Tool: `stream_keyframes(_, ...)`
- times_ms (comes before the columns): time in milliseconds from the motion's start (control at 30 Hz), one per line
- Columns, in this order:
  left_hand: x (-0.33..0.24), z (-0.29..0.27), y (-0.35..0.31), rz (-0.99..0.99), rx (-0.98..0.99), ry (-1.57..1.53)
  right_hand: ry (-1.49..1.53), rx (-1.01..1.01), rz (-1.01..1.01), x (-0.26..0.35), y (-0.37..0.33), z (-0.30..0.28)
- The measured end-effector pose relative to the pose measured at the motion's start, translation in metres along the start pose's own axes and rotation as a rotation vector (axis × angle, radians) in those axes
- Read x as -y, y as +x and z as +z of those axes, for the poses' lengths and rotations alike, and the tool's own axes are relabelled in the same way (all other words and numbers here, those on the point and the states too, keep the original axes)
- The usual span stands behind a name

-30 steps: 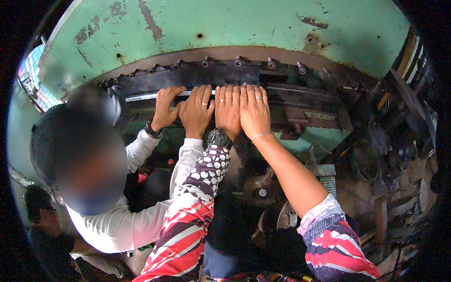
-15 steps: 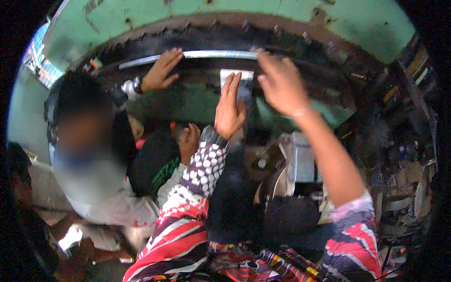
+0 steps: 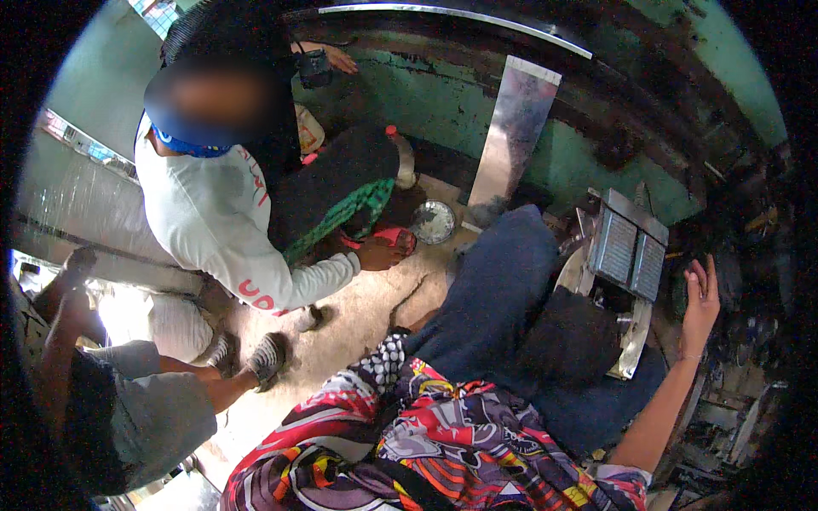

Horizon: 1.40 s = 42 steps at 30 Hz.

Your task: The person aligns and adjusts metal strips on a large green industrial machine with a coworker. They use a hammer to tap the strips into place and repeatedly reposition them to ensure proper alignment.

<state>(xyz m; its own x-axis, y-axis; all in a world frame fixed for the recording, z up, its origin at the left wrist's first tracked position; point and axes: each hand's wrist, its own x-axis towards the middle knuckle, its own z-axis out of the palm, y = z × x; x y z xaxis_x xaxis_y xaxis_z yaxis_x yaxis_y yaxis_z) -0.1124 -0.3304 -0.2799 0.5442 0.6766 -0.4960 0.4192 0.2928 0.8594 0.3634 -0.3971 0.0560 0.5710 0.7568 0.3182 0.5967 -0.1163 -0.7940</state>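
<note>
My right hand (image 3: 700,298) is raised at the right, fingers stretched out and nothing in them. It is nearest to a metal fixture (image 3: 629,247) with two ribbed grey panels, apart from it. My left arm is drawn back by my knee, its dotted cuff (image 3: 383,361) showing. A sliver of skin shows past the cuff; the fingers are hidden by my leg. A flat metal strip (image 3: 514,128) leans against the green wall ahead. Along the dark ledge lies a long thin silvery bar (image 3: 460,20). Neither hand touches the strip or the bar.
Close on my left, a person in a white long-sleeved top (image 3: 213,221) crouches, one hand (image 3: 339,58) at the ledge, the other (image 3: 382,254) low near a round dish (image 3: 433,221). Another person's legs (image 3: 230,379) stand at lower left. Cluttered metal parts (image 3: 737,409) fill the right.
My left hand has come back from the strip toward my knee. My right hand has left the bar and moved right and down. The view has turned down and left.
</note>
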Motion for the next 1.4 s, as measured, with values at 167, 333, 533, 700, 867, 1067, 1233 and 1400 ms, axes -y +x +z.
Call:
stream_keyframes(167,-0.012,-0.002,0.000,0.060,-0.089,0.079,-0.054,-0.030,0.018,-0.037,-0.026,-0.014)
stream_keyframes(333,-0.009,-0.023,0.001,0.073,-0.233,0.139,-0.308,-0.039,0.045,-0.127,-0.031,-0.057)
stream_keyframes(533,0.061,-0.069,-0.045,-0.127,-0.537,0.186,-0.344,-0.036,0.030,-0.231,-0.007,-0.108)
stream_keyframes(700,0.122,-0.105,-0.098,-0.310,-0.712,0.213,-0.413,-0.031,0.073,-0.232,-0.026,-0.074)
stream_keyframes(867,0.091,-0.087,-0.070,-0.280,-0.713,-0.075,-0.399,-0.008,0.142,-0.154,-0.032,-0.023)
stream_keyframes(1067,0.032,-0.061,0.058,0.275,-0.473,-0.141,-0.365,0.025,0.178,-0.172,-0.041,-0.028)
stream_keyframes(1233,0.008,-0.041,0.111,0.329,-0.194,-0.485,-0.354,0.011,0.142,-0.140,-0.049,-0.028)
stream_keyframes(1400,-0.072,-0.061,0.102,0.392,-0.223,-0.461,-0.326,0.004,0.137,-0.155,-0.055,-0.026)
